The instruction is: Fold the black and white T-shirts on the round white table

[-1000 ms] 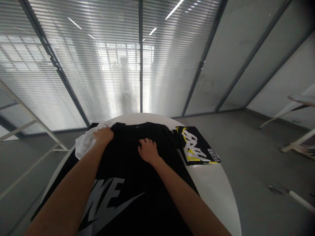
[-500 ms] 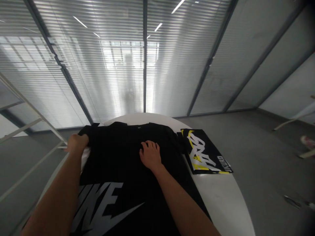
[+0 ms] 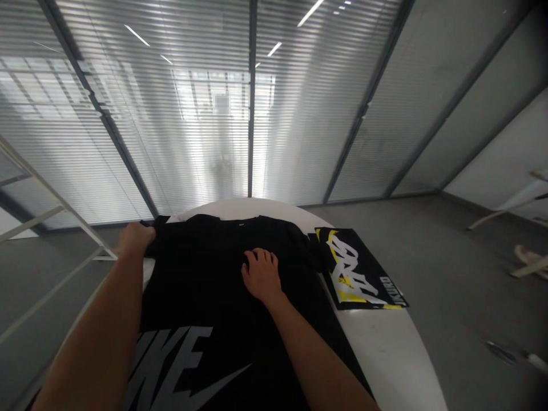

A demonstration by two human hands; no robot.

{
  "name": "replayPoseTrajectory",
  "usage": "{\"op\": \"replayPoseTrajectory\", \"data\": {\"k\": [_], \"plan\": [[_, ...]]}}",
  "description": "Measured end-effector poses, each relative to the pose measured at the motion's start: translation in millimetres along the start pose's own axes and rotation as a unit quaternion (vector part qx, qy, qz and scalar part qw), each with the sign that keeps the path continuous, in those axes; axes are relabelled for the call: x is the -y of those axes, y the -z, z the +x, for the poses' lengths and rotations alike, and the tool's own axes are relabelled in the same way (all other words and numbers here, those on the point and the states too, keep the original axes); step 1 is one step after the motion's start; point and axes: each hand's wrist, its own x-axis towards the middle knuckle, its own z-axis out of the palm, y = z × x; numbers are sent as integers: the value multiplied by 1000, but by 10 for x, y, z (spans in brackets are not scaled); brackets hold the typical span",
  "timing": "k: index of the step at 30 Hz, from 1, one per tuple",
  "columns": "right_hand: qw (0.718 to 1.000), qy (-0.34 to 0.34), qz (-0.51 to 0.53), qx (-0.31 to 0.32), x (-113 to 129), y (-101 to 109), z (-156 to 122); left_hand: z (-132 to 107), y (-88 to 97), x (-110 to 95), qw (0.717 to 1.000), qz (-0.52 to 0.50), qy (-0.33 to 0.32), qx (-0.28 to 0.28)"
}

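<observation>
A black T-shirt (image 3: 205, 274) with a large grey logo print lies spread on a round white table (image 3: 385, 342), its neckline toward the far edge. My left hand (image 3: 135, 240) is closed on the sleeve at the shirt's left side, over the table's edge. On the upper chest area rests my right hand (image 3: 261, 275), palm down with the fingers a little apart and holding nothing. Both forearms reach across the shirt and hide parts of it.
Flat black packages (image 3: 357, 268) with white and yellow lettering lie at the table's right, beside the shirt. A white metal frame (image 3: 64, 202) stands at the left. Glass partitions with blinds (image 3: 205, 154) run behind the table. Another piece of furniture stands far right.
My left hand has moved slightly up and outward with the sleeve. The right hand stays nearly in place on the shirt. The view has shifted a little.
</observation>
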Motion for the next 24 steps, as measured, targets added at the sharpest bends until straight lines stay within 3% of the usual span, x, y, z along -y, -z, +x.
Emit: {"op": "replayPoseTrajectory", "data": {"k": [2, 5, 7, 12, 14, 21, 24], "plan": [[1000, -1, 3, -2, 1, -1, 6, -89, -62, 6, 997, -8, 40, -72], [1000, -1, 3, -2, -3, -18, 16, -201, -115, 67, 974, -55, 25, -220], [1000, 1, 2, -5, -8, -35, 22, -226, -134, 148, 965, -66, 14, -255], [1000, 5, 1, -8, -14, -50, 32, -146, -198, 333, 992, -37, 54, -111], [1000, 6, 3, -6, -13, -45, 35, -103, -209, 330, 995, -29, 50, -83], [1000, 7, -1, -4, -1, -28, 34, -63, -122, 152, 992, -23, -37, -117], [1000, 5, 1, -8, -1, -33, 31, -39, -109, 208, 997, 25, -15, -66]]}}
